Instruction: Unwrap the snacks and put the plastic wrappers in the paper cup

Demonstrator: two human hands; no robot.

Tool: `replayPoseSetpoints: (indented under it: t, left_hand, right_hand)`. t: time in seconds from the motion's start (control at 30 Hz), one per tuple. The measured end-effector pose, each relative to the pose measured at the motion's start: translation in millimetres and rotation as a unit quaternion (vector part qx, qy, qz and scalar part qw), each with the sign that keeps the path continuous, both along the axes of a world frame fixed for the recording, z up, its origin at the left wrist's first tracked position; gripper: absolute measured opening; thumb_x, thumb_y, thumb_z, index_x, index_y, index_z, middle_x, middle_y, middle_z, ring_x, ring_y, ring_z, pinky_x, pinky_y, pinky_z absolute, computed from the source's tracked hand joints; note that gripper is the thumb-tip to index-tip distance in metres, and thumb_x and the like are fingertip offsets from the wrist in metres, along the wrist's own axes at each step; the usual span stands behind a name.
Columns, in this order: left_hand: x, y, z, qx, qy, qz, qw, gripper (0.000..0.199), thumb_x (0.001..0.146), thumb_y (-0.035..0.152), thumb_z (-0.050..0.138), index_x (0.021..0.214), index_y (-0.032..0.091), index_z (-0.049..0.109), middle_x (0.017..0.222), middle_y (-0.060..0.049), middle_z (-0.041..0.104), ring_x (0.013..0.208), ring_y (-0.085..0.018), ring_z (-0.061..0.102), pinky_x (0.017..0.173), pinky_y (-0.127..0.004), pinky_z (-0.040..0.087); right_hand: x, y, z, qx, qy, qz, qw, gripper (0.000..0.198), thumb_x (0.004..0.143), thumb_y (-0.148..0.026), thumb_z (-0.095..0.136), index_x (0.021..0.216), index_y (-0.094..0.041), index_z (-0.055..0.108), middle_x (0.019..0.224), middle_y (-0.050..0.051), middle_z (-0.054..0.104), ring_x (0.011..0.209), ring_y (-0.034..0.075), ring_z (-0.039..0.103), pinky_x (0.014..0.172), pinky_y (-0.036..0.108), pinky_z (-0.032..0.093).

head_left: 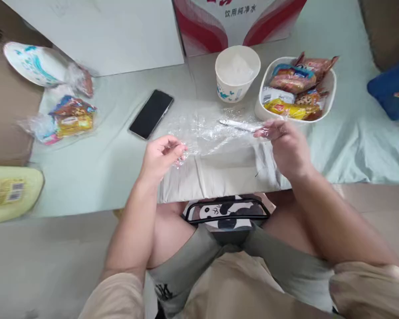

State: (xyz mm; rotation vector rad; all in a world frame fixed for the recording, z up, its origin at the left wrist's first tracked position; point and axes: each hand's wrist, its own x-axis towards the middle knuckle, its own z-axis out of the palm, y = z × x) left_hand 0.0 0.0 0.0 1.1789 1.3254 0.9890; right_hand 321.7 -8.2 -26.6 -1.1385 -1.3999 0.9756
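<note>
Clear plastic film [216, 135] lies stretched across the middle of the frame, between our two hands, crumpled and shiny; we cannot tell whether it is a single sheet or a bag. With our left hand [161, 157], at centre left, we pinch its gathered left end, thumb and forefinger brought together and the other fingers curled. With our right hand [287, 144], right of centre, we hold the other end, fingertips closed together on it. A slim white piece [237, 125] runs leftward from those fingertips along the film; we cannot tell whether our fingers grip it too.

Just above the film, in the upper middle, we see an upright paper cup [232, 91] with something whitish inside. Right of it, in the upper right, a white tub [333, 95] holds wrapped snacks [294, 82], near our right hand. A dark-screened phone [152, 114] lies above our left hand.

Toward the upper left, a second paper cup [36, 66] lies tipped over, above a clear bag of snacks [75, 117]. Along the top edge we see a red and white box [239, 31]. Pale green cloth [109, 173] covers our table.
</note>
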Motion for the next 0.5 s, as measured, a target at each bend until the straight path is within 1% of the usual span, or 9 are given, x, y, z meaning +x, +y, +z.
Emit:
replayPoseSetpoints:
  t: [0.07, 0.13, 0.2, 0.23, 0.3, 0.37, 0.43, 0.5]
  left_hand:
    - [-2.7, 5.2, 1.9, -0.016, -0.013, 0.0, 1.0, 0.031, 0.064, 0.033, 0.086, 0.077, 0.019, 0.062, 0.064, 0.001, 0.067, 0.046, -0.008, 0.055, 0.04, -0.018, 0.038]
    - [-5.5, 8.7, 3.9, -0.022, -0.033, 0.0, 0.999, 0.035, 0.061, 0.03, 0.088, 0.08, 0.019, 0.061, 0.063, 0.002, 0.065, 0.046, -0.008, 0.054, 0.041, -0.018, 0.038]
    - [-8.0, 10.2, 5.2, -0.016, -0.065, -0.002, 0.998, 0.041, 0.056, 0.027, 0.09, 0.084, 0.021, 0.061, 0.064, 0.003, 0.065, 0.051, -0.009, 0.057, 0.045, -0.019, 0.042]
    - [-9.0, 10.6, 5.0, -0.012, -0.078, -0.001, 0.997, 0.043, 0.055, 0.026, 0.09, 0.086, 0.021, 0.061, 0.066, 0.003, 0.065, 0.052, -0.009, 0.057, 0.047, -0.019, 0.044]
    - [-10.1, 12.1, 2.2, -0.005, -0.084, 0.013, 0.996, 0.041, 0.058, 0.025, 0.088, 0.089, 0.022, 0.06, 0.068, 0.004, 0.065, 0.049, -0.008, 0.053, 0.044, -0.019, 0.041]
    - [-10.3, 15.7, -3.7, 0.004, -0.073, 0.045, 0.996, 0.035, 0.066, 0.026, 0.084, 0.091, 0.023, 0.059, 0.072, 0.003, 0.066, 0.043, -0.005, 0.044, 0.038, -0.019, 0.031]
    - [-10.0, 21.1, -10.7, 0.019, -0.051, 0.087, 0.995, 0.03, 0.073, 0.024, 0.079, 0.093, 0.024, 0.058, 0.074, 0.002, 0.067, 0.042, -0.004, 0.039, 0.037, -0.019, 0.027]
    - [-9.4, 26.2, -16.3, 0.032, -0.014, 0.118, 0.992, 0.027, 0.076, 0.022, 0.076, 0.096, 0.024, 0.058, 0.074, 0.002, 0.068, 0.043, -0.005, 0.04, 0.04, -0.02, 0.03]
  right_hand:
    - [-4.2, -3.5, 1.2, -0.003, -0.039, -0.034, 0.999, 0.033, 0.089, -0.057, 0.071, 0.088, -0.024, 0.067, 0.091, 0.002, 0.071, 0.095, 0.021, 0.07, 0.095, 0.041, 0.056]
    - [-8.0, -5.4, 2.5, -0.01, -0.052, -0.063, 0.997, 0.032, 0.091, -0.054, 0.07, 0.084, -0.024, 0.064, 0.08, 0.001, 0.068, 0.086, 0.019, 0.07, 0.087, 0.038, 0.057]
    - [-11.1, -5.5, 4.3, -0.019, -0.03, -0.094, 0.995, 0.031, 0.094, -0.054, 0.066, 0.087, -0.025, 0.06, 0.07, -0.002, 0.062, 0.068, 0.015, 0.066, 0.07, 0.032, 0.057]
    - [-12.3, -5.2, 5.4, -0.031, -0.022, -0.101, 0.994, 0.031, 0.095, -0.055, 0.065, 0.089, -0.025, 0.059, 0.066, -0.003, 0.059, 0.057, 0.013, 0.061, 0.06, 0.029, 0.053]
    - [-14.0, -4.3, 7.9, -0.066, -0.022, -0.108, 0.992, 0.03, 0.095, -0.056, 0.065, 0.093, -0.026, 0.057, 0.061, -0.006, 0.056, 0.044, 0.01, 0.05, 0.045, 0.024, 0.043]
    - [-15.3, -3.4, 10.3, -0.101, -0.027, -0.112, 0.988, 0.03, 0.095, -0.055, 0.065, 0.094, -0.026, 0.057, 0.059, -0.006, 0.056, 0.041, 0.009, 0.046, 0.04, 0.023, 0.036]
    - [-16.2, -2.6, 11.8, -0.131, -0.035, -0.114, 0.984, 0.03, 0.095, -0.054, 0.064, 0.093, -0.025, 0.057, 0.06, -0.004, 0.059, 0.041, 0.01, 0.048, 0.039, 0.024, 0.036]
    - [-16.3, -1.5, 11.7, -0.164, -0.057, -0.112, 0.978, 0.03, 0.096, -0.054, 0.062, 0.092, -0.024, 0.059, 0.061, -0.002, 0.06, 0.042, 0.011, 0.051, 0.04, 0.025, 0.039]
